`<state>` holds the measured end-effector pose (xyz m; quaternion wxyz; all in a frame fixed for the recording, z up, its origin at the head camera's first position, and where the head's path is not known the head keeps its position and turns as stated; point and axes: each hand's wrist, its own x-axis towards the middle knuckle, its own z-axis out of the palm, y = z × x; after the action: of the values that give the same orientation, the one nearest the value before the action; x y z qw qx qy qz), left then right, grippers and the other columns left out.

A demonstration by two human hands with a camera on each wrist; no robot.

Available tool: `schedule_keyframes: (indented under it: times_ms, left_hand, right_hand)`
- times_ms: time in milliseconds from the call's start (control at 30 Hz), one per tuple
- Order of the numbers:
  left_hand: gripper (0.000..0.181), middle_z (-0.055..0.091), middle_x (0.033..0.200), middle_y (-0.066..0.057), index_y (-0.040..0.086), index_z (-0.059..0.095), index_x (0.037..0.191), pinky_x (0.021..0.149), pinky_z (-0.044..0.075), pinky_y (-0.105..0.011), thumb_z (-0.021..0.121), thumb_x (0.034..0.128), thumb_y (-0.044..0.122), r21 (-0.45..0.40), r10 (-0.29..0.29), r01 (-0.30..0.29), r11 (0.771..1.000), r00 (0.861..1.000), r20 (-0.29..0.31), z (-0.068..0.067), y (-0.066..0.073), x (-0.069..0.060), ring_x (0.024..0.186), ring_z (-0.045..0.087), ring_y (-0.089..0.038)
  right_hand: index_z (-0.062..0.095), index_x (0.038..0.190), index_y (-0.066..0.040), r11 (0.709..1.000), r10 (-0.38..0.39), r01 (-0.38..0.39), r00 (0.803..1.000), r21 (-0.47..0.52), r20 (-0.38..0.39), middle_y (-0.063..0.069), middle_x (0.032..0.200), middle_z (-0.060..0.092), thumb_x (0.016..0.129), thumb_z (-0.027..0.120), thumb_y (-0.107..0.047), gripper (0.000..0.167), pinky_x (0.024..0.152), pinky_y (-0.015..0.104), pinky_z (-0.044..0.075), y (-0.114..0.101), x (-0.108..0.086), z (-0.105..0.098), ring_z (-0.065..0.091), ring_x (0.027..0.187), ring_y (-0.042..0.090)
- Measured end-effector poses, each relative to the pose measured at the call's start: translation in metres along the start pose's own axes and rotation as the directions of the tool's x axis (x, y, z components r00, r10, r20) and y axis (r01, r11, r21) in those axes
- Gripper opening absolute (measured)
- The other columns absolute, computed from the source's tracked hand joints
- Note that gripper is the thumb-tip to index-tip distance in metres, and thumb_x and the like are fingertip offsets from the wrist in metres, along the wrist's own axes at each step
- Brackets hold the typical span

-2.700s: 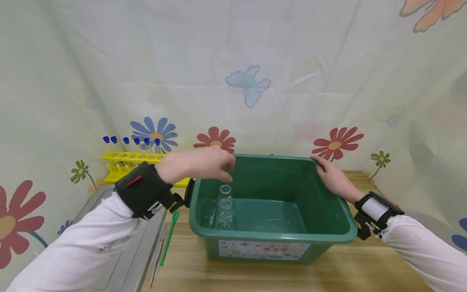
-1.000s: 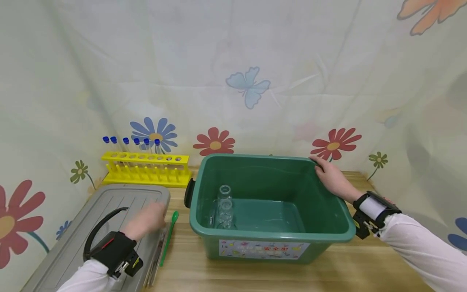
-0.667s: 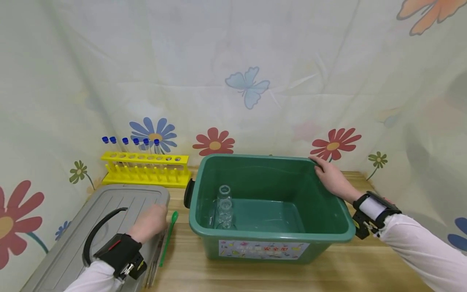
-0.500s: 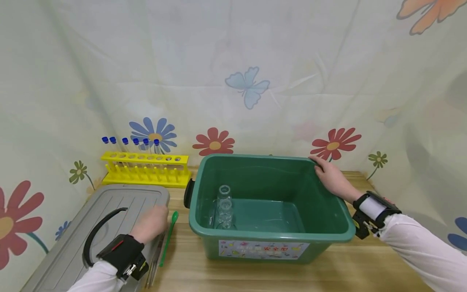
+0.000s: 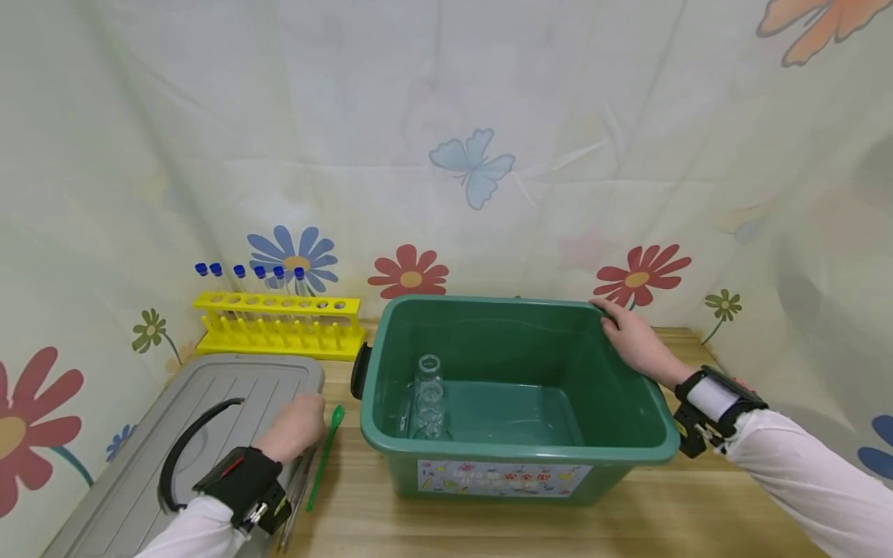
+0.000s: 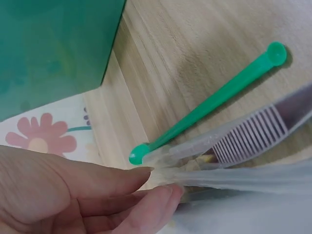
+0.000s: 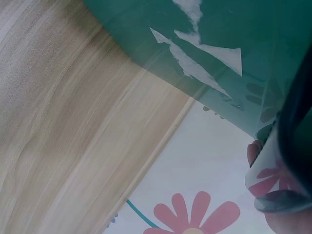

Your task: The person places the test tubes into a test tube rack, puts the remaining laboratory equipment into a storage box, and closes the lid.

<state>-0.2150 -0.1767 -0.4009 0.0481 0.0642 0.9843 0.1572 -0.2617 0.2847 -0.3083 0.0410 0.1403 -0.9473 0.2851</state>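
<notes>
My left hand (image 5: 296,426) is low at the right edge of the grey lid. In the left wrist view, its thumb and fingers pinch the end of a clear plastic sleeve around ridged metal tweezers (image 6: 251,136). A green plastic spoon (image 6: 214,102) lies on the wood just beside them. On the other side, my right hand (image 5: 638,341) grips the right rim of a green tub (image 5: 523,451), thumb towards the inside. Clear glass vessels (image 5: 429,395) stand inside the tub at its left end. The right wrist view shows mostly the tub's outer wall.
A yellow rack (image 5: 279,341) with several blue-capped test tubes stands at the back left. The grey lid (image 5: 230,387) with a black handle (image 5: 188,446) lies in front of it. Behind the wooden table (image 5: 363,519) hangs a flowered curtain (image 5: 488,93).
My left hand has left the tub's left side, come down to the tools by the lid, and crept slightly right. The green spoon has shifted a little. My right hand stays on the rim.
</notes>
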Motion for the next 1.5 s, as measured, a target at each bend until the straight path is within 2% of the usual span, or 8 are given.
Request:
schedule_keyframes:
  times_ms: [333,600,733,867,1033,1200,1367,1500]
  left_hand:
    - [0.018,0.046,0.054,-0.008,0.0,0.052,0.067,0.037,0.041,-0.025,0.048,0.0802,-0.011,-0.021,-0.077,0.077,0.997,0.996,0.033,0.004,0.0,0.005,0.041,0.049,-0.015]
    - [0.02,0.048,0.052,-0.008,0.002,0.051,0.065,0.035,0.038,-0.022,0.051,0.0793,-0.012,-0.034,-0.064,0.067,0.997,0.994,0.086,0.004,0.002,0.008,0.036,0.048,-0.013]
    - [0.012,0.046,0.055,-0.008,-0.002,0.051,0.072,0.038,0.037,-0.024,0.051,0.0776,-0.013,-0.135,-0.072,0.085,0.987,0.993,0.096,-0.006,0.001,0.005,0.039,0.046,-0.015]
    - [0.022,0.035,0.051,-0.003,0.003,0.042,0.064,0.04,0.03,-0.023,0.049,0.0784,-0.012,-0.218,-0.074,0.089,0.972,0.994,0.076,-0.021,0.0,0.007,0.04,0.036,-0.013]
    - [0.019,0.042,0.047,-0.006,0.002,0.049,0.062,0.042,0.04,-0.026,0.054,0.078,-0.008,-0.235,-0.091,0.103,0.967,0.994,0.063,-0.04,-0.001,0.012,0.039,0.046,-0.016]
    - [0.012,0.049,0.047,-0.009,-0.005,0.057,0.066,0.045,0.046,-0.03,0.057,0.0783,-0.005,-0.256,-0.094,0.106,0.961,0.994,0.059,-0.054,-0.002,0.017,0.041,0.051,-0.019]
    - [0.027,0.048,0.046,-0.007,0.001,0.052,0.054,0.047,0.043,-0.029,0.057,0.08,-0.002,-0.252,-0.081,0.091,0.964,0.996,0.048,-0.068,-0.001,0.02,0.043,0.051,-0.021]
    - [0.018,0.049,0.048,-0.007,-0.002,0.054,0.062,0.047,0.042,-0.028,0.056,0.0798,-0.002,-0.283,-0.069,0.074,0.956,0.997,0.026,-0.078,0.001,0.022,0.043,0.051,-0.02]
  right_hand:
    - [0.028,0.135,0.009,1.0,0.004,-0.004,1.0,0.01,0.006,0.026,0.106,0.052,0.096,0.036,-0.001,0.041,0.053,0.033,0.036,0.002,0.0,0.0,0.044,0.06,0.022]
    - [0.029,0.135,0.009,1.0,0.011,-0.011,1.0,0.002,0.006,0.026,0.104,0.052,0.096,0.037,0.0,0.041,0.054,0.033,0.037,0.0,0.0,0.0,0.046,0.061,0.022]
    - [0.029,0.135,0.01,1.0,0.004,-0.004,1.0,0.003,0.007,0.028,0.109,0.051,0.095,0.037,0.0,0.041,0.055,0.034,0.037,-0.001,-0.001,0.0,0.047,0.064,0.023]
    - [0.029,0.134,0.01,1.0,0.003,-0.003,1.0,0.006,0.003,0.024,0.1,0.053,0.095,0.037,0.0,0.041,0.054,0.033,0.037,0.0,-0.001,-0.001,0.045,0.06,0.022]
    - [0.029,0.135,0.009,1.0,0.005,-0.005,1.0,0.006,0.004,0.017,0.087,0.053,0.096,0.036,0.0,0.041,0.052,0.033,0.036,0.0,0.0,-0.002,0.043,0.056,0.021]
    - [0.029,0.135,0.009,1.0,0.003,-0.003,1.0,0.011,0.003,0.019,0.092,0.054,0.096,0.037,-0.001,0.041,0.052,0.033,0.037,0.0,-0.001,-0.001,0.044,0.058,0.021]
    - [0.029,0.135,0.009,1.0,0.004,-0.004,1.0,0.006,-0.003,0.022,0.098,0.054,0.096,0.037,0.0,0.041,0.052,0.033,0.037,0.0,0.0,-0.001,0.044,0.058,0.021]
    - [0.03,0.134,0.009,1.0,0.0,0.0,1.0,0.006,-0.006,0.024,0.102,0.053,0.095,0.037,0.0,0.041,0.052,0.032,0.037,-0.001,0.001,-0.001,0.045,0.058,0.021]
